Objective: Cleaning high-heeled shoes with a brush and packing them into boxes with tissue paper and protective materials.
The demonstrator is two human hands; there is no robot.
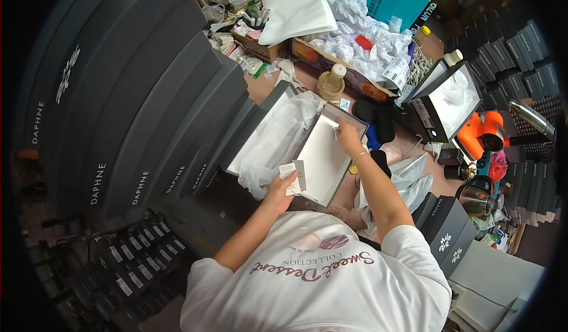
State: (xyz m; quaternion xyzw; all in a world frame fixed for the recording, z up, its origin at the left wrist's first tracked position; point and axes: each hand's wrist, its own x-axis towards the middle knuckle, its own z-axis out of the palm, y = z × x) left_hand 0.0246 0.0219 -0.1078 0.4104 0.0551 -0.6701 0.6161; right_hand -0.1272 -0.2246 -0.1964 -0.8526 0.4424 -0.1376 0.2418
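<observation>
While box lid sits open on bench, step judged as fitting out one shoebox; next move likely calls for placing small card inside.

Dark grey boxes [148, 113], stacked at left: about seven counted.
Open shoebox with tissue [269, 134]: one.
White-lined lid [322, 157]: one, beside shoebox, touching it.
Left hand [278, 191]: pinched shut on white card [293, 170] at lid's near edge.
Right hand [348, 137]: fingertips pressing small item, kind unclear, into lid's far corner; grip narrow.
</observation>
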